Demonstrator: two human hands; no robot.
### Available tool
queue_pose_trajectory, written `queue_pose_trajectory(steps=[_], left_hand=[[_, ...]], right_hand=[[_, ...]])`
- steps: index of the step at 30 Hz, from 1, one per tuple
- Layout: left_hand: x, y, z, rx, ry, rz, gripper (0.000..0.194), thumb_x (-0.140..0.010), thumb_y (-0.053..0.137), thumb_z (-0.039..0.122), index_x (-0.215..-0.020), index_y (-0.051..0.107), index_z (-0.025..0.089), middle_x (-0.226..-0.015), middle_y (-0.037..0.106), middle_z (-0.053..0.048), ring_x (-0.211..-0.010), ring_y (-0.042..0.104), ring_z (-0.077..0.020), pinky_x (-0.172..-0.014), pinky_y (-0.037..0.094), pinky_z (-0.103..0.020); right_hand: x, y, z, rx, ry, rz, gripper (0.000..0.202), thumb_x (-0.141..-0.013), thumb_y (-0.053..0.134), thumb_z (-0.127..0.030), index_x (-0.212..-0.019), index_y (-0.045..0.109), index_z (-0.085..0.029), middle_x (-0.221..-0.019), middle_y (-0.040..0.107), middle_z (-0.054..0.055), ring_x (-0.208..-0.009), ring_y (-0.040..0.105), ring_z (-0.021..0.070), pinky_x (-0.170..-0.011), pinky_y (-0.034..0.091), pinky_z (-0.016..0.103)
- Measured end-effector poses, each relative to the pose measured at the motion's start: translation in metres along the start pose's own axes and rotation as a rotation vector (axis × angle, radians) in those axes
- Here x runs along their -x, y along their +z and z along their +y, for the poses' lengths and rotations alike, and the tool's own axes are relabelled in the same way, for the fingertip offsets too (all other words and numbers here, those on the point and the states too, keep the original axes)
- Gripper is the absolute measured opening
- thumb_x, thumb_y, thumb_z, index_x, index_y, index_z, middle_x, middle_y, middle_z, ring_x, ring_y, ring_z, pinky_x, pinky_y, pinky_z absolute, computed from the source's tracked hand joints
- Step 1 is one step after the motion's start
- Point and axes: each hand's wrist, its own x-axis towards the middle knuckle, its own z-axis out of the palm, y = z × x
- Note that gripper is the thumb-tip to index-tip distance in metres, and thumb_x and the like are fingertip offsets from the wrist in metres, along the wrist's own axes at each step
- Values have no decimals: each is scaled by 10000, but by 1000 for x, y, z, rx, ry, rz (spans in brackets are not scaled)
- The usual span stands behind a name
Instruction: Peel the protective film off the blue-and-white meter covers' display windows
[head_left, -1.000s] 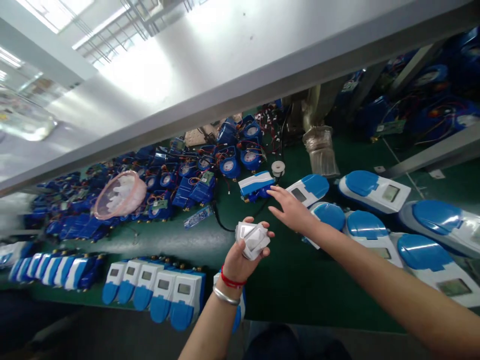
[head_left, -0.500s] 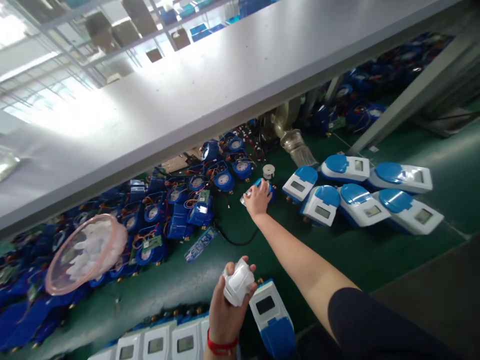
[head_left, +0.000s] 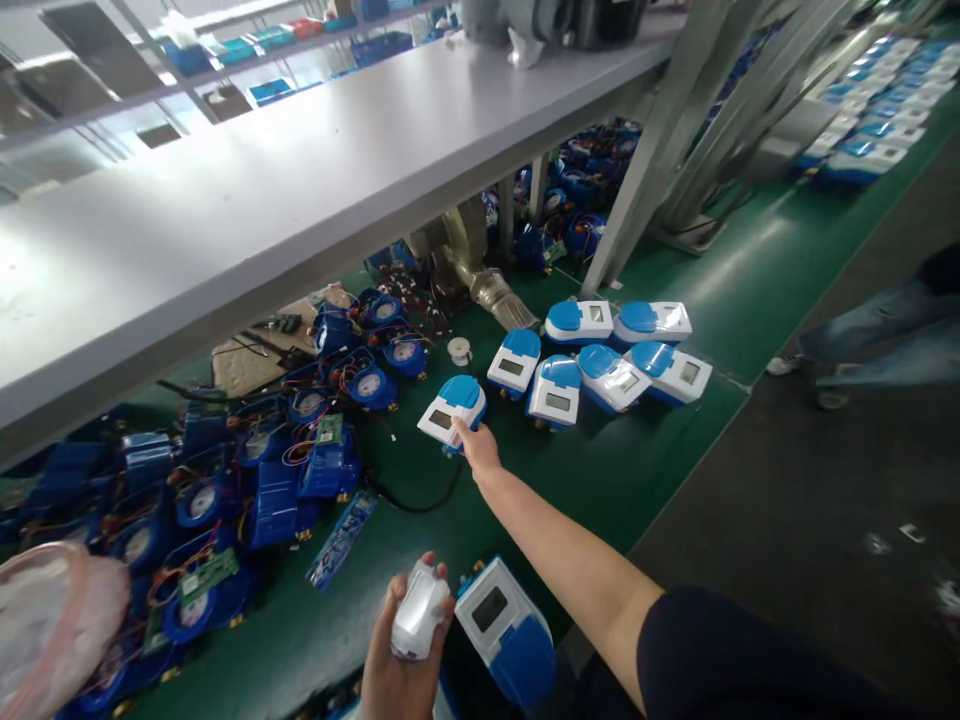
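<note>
My left hand (head_left: 405,640) is wrapped round a small white plastic piece (head_left: 420,610) near the bottom of the view. Reaching forward over the green surface, my right hand (head_left: 477,446) has its fingers at the lower right edge of a white and blue meter (head_left: 453,410); the thumb side is hidden in part. This meter's blue lid faces away and its small dark display faces me. Another white and blue meter (head_left: 506,630) lies just right of my left hand, its blue lid toward me. A white spool (head_left: 460,351) stands behind the meter at my right hand.
Several finished-looking meters (head_left: 559,390) sit to the right. Many open blue housings with wires (head_left: 277,500) fill the left, beside a pink-rimmed bag (head_left: 67,620). A grey shelf (head_left: 315,150) spans above. A person's legs (head_left: 892,325) show at far right.
The view has swung to the right. My right hand has shifted from over the meter to its lower edge, and the meter's white front now shows. My left hand still holds the white piece.
</note>
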Motion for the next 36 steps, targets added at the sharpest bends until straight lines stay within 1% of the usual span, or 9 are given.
queue_pose_trajectory(steps=[4,8,11,13,17,20,24,31,36], left_hand=[[-18,21,4,11,117,56,127,-801,582,301,-750,537,193,-1102,615,-60,-1013,610,-256,-702,571,-331],[-60,59,-8,-165,272,124,147,-769,632,305,-774,536,194,-967,630,-41,-868,634,-197,-600,551,-261],[-100,103,-46,-542,159,29,212,-728,692,281,-882,574,196,-917,609,-32,-743,612,-139,-522,502,-204],[-129,136,-80,-752,60,-30,347,-717,710,368,-998,584,209,-940,589,-38,-719,589,-119,-508,480,-187],[-179,192,-132,-992,91,-4,652,-643,741,500,-1190,516,227,-1028,578,-72,-767,577,-137,-494,450,-180],[-205,214,-146,-1052,87,-35,624,-617,753,509,-1127,558,208,-990,603,-78,-774,567,-143,-510,435,-174],[-220,218,-146,-1056,26,-122,511,-644,724,528,-1027,611,209,-943,621,-64,-730,557,-123,-538,455,-186],[-220,214,-137,-909,-105,-126,439,-693,702,505,-990,598,200,-970,622,-48,-722,597,-122,-549,484,-224],[-218,218,-137,-831,-117,-115,368,-724,709,428,-959,586,173,-928,629,-45,-722,608,-118,-545,480,-218]], right_hand=[[45,-67,-11,-181,128,-334,499,-794,579,-504,-1117,586,-123,-1011,677,111,-895,648,224,-786,520,348],[90,-174,-28,-100,127,-549,554,-748,659,-443,-1221,562,-172,-1120,654,88,-1005,618,235,-889,473,387],[104,-256,-33,-19,141,-576,588,-731,671,-435,-1256,553,-197,-1192,627,95,-1085,585,272,-940,439,431],[101,-302,-28,19,139,-529,571,-739,660,-445,-1246,568,-199,-1210,620,100,-1123,566,288,-961,426,440],[73,-364,-7,62,157,-355,625,-720,676,-471,-1275,546,-215,-1238,606,94,-1143,557,292,-992,412,442],[44,-386,7,81,194,-272,691,-712,679,-490,-1318,502,-210,-1254,595,98,-1142,559,292,-1007,404,448],[14,-395,11,65,202,-277,698,-734,668,-473,-1345,468,-202,-1277,577,95,-1159,549,283,-1027,391,445],[-5,-381,-2,91,127,-345,636,-745,660,-460,-1315,506,-221,-1269,587,69,-1185,528,272,-1041,370,441],[-12,-368,-6,45,83,-341,609,-748,657,-456,-1295,522,-224,-1242,608,65,-1170,541,263,-1038,374,442]])
